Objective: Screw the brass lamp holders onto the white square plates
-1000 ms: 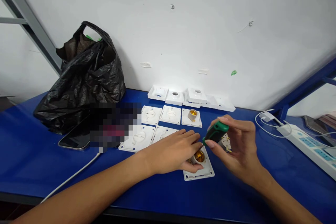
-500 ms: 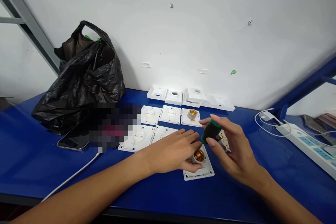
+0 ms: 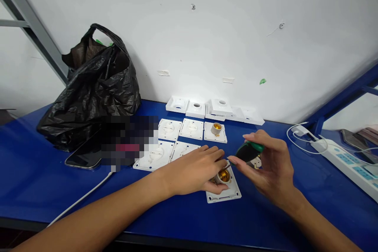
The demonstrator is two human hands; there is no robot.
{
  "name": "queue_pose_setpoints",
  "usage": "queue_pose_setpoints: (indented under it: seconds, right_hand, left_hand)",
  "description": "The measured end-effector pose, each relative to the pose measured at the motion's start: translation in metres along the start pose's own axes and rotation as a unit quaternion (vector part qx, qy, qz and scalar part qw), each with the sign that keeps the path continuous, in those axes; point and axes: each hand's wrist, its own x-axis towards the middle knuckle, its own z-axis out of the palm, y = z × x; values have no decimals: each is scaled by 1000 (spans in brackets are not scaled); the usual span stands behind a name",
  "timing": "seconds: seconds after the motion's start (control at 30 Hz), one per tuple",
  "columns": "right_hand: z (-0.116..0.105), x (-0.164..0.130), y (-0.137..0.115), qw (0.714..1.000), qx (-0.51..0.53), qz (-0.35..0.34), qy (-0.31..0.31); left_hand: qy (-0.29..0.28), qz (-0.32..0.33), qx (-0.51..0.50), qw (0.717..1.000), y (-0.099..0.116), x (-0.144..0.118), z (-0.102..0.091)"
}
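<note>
We find no readable text, label, brand or number. White plates (image 3: 191, 129) on table: bare, no markings legible. Power strip (image 3: 350, 164) at right: too small to read. Phone (image 3: 85, 156) screen dark. Patch beside phone blurred out. Screwdriver (image 3: 248, 152) handle: no legible print.

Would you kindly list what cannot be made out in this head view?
- Screwdriver tip: hidden between the right hand and left hand.
- Lamp socket screws: too small.
- Patch beside the phone: pixelated.
- Power strip: cut off by the right edge.
</note>
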Motion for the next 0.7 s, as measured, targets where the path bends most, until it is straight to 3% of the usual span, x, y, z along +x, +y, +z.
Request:
queue_pose_setpoints:
  seconds: [0.2, 0.33, 0.53, 0.7]
  right_hand:
    - [-3, 2, -4, 994, 7, 29, -102]
    - [-4, -4, -2, 995, 20, 40, -84]
    - [-2, -5, 1, 996, 43, 3, -72]
    - [-2, -2, 0, 996, 38, 24, -80]
  left_hand:
    - [-4, 6, -13, 1000, -2, 1, 2]
    - [-11, 2, -5, 1000, -2, 1, 1]
    - [0, -10, -8, 1000, 1, -1, 0]
    - [3, -13, -4, 1000, 1, -1, 1]
